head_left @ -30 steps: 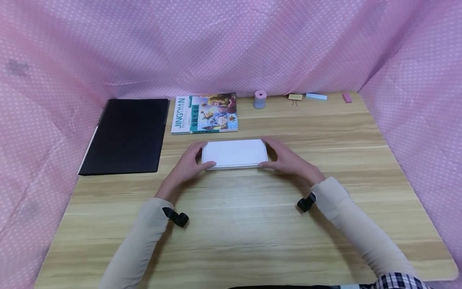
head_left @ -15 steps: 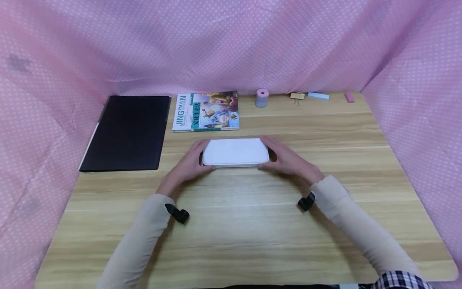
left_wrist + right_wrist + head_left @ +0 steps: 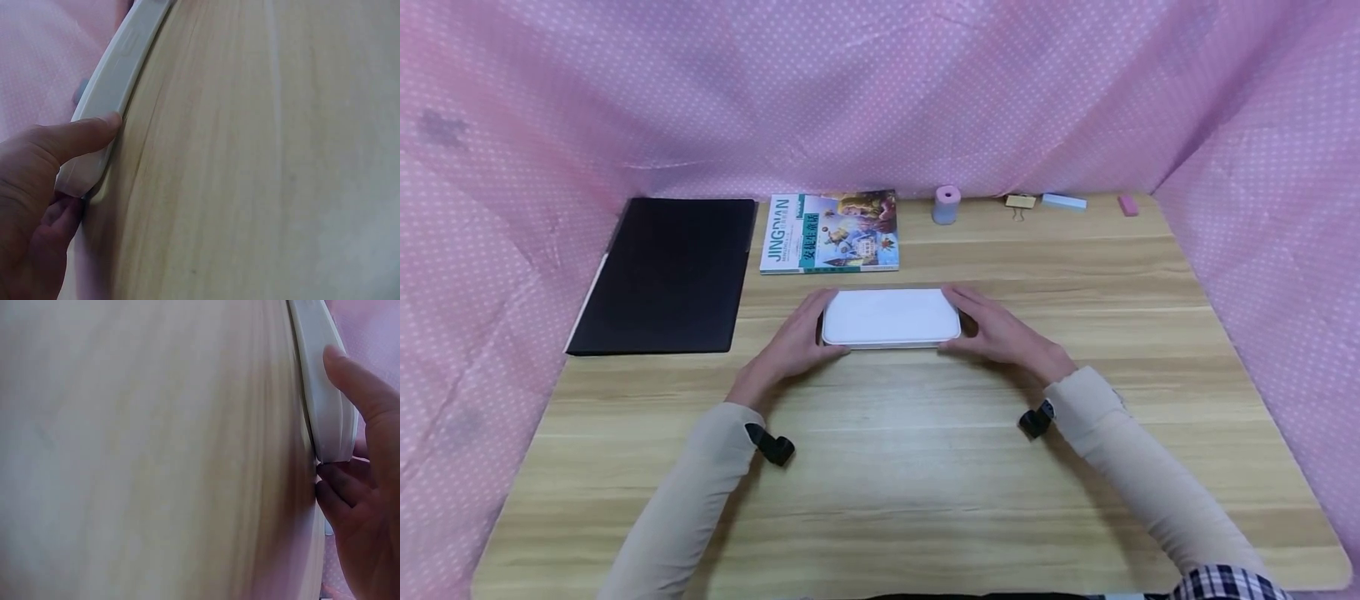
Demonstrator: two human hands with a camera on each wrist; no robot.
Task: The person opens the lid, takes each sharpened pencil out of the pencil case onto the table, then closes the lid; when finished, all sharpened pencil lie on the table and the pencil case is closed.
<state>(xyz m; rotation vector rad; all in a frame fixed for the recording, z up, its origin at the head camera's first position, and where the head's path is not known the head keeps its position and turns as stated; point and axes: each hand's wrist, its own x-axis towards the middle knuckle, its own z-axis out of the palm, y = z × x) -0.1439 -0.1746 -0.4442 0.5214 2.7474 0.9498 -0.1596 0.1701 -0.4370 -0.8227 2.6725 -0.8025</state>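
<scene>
A white rectangular case (image 3: pixel 891 317) with rounded corners lies on the wooden table, its long side facing me. My left hand (image 3: pixel 797 337) grips its left end, thumb against the front side and fingers around the far corner. At the other end my right hand (image 3: pixel 1000 329) holds the case the same way. In the left wrist view the left thumb presses on the pale side wall of the case (image 3: pixel 115 81). The right wrist view has the right thumb on that wall of the case (image 3: pixel 322 381), with fingers bent at its end. The contents of the case are hidden.
Behind the case lies a picture book (image 3: pixel 831 233). To the left is a black folder (image 3: pixel 662 279). Along the back edge are a pink-and-blue cylinder (image 3: pixel 947 206), a gold binder clip (image 3: pixel 1020 202), a light blue bar (image 3: pixel 1063 202) and a small pink block (image 3: pixel 1128 205). Pink dotted cloth hangs behind.
Both thumbs have shifted from the case's top front edge down to its front side. The head view has moved slightly; the case stays in about the same place between both hands.
</scene>
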